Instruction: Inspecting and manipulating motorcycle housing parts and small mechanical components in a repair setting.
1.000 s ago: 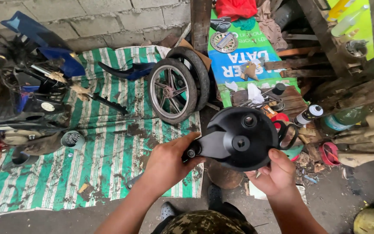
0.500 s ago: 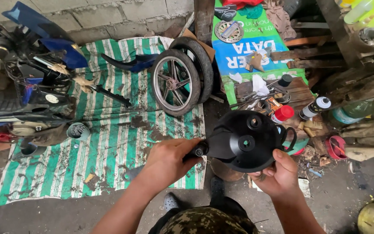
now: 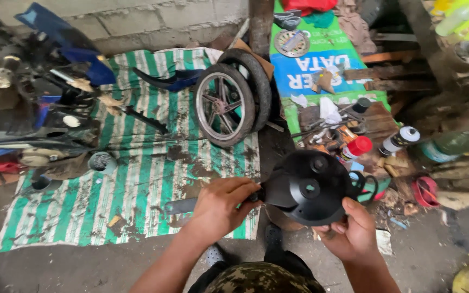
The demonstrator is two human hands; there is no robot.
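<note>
I hold a round black plastic cover [image 3: 310, 187] with two holes in front of me, above the ground. My right hand [image 3: 348, 233] grips its lower right rim from below. My left hand [image 3: 221, 209] pinches a small dark part at the cover's left edge. Under my left hand a dark flat tool [image 3: 179, 205] lies on the striped mat. A spoked wheel with a tyre [image 3: 226, 103] stands beyond the cover, leaning against a second tyre [image 3: 256, 81].
A green and white striped mat [image 3: 131, 184] covers the floor to the left. A dismantled motorbike with blue panels [image 3: 33, 103] lies at the far left. Spray cans [image 3: 400, 140], rags and small tools crowd the right. A block wall [image 3: 137, 21] runs behind.
The view has shifted down and left a little. The black cover sits lower and further right in view. Both hands keep their hold on it.
</note>
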